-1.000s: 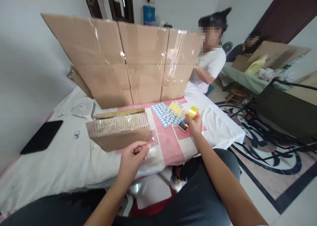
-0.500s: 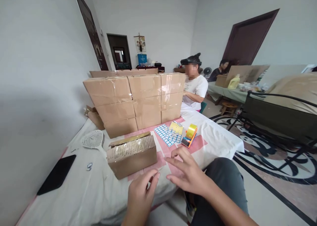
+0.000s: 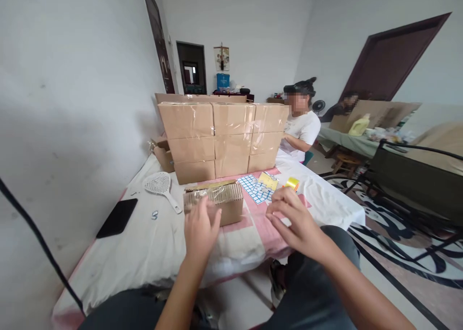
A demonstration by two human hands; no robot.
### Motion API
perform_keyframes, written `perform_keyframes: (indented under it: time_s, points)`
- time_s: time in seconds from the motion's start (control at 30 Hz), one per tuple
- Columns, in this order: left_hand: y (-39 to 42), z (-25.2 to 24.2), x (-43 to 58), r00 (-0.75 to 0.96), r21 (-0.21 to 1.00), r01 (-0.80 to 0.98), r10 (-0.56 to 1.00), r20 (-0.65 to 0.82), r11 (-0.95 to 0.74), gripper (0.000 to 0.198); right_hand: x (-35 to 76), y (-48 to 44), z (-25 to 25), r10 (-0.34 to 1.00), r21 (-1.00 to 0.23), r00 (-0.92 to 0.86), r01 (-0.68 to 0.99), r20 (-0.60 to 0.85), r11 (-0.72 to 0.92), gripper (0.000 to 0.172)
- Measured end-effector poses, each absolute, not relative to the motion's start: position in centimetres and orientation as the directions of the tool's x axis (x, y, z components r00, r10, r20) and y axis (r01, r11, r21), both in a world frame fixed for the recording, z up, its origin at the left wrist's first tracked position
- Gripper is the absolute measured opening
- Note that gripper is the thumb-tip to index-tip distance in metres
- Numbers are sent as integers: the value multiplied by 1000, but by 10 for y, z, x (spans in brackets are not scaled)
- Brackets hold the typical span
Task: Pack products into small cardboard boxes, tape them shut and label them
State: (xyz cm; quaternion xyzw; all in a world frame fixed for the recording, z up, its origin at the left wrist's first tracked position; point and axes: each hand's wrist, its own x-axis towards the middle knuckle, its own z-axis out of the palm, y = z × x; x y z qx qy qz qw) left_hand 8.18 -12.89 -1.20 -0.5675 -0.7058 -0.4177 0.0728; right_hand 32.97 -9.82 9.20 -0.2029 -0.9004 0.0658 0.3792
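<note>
A small brown carton (image 3: 231, 212) lies on the table in front of me, its top showing a row of corrugated cardboard edges and shiny clear tape. My left hand (image 3: 198, 228) is open over the carton's near left part, thumb apart from the fingers; whether it touches the carton I cannot tell. To the right of the carton, my right hand (image 3: 294, 219) hovers above the cloth, with thumb and forefinger brought together; anything between the tips is too small to make out. Just beyond it are blue-bordered label sheets (image 3: 253, 187), a yellow sheet (image 3: 268, 180) and a tape dispenser with yellow tape (image 3: 292, 183), partly hidden.
Stacked taped cartons (image 3: 231, 139) form a wall across the table's far side. On the left lie a white slotted scoop (image 3: 158, 183), a black phone-like slab (image 3: 117, 217) and a small blue-white loop (image 3: 154, 215). A person in a white shirt (image 3: 304, 130) sits beyond the stack.
My left hand has moved forward over the small carton and opened from a near pinch. The fingers of my right hand have drawn together. The view has shifted.
</note>
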Motion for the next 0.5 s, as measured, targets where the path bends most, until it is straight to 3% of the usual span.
perform_keyframes:
  time_s: [0.07,0.13,0.23,0.5]
  points:
    - [-116,-13,65,-215,326,945,732,646,-10,51,323,-78,104,436,-320,-669,298,602,899,9]
    - [-105,-16,59,-119,237,971,777,619,-40,56,309,-48,111,417,-357,-750,255,513,898,14]
    - [-95,-25,63,-131,258,966,834,536,-14,59,280,5,107,374,-402,-841,210,390,891,15]
    - [-102,-33,77,-206,336,941,836,508,28,59,216,96,58,422,-377,-889,334,179,864,6]
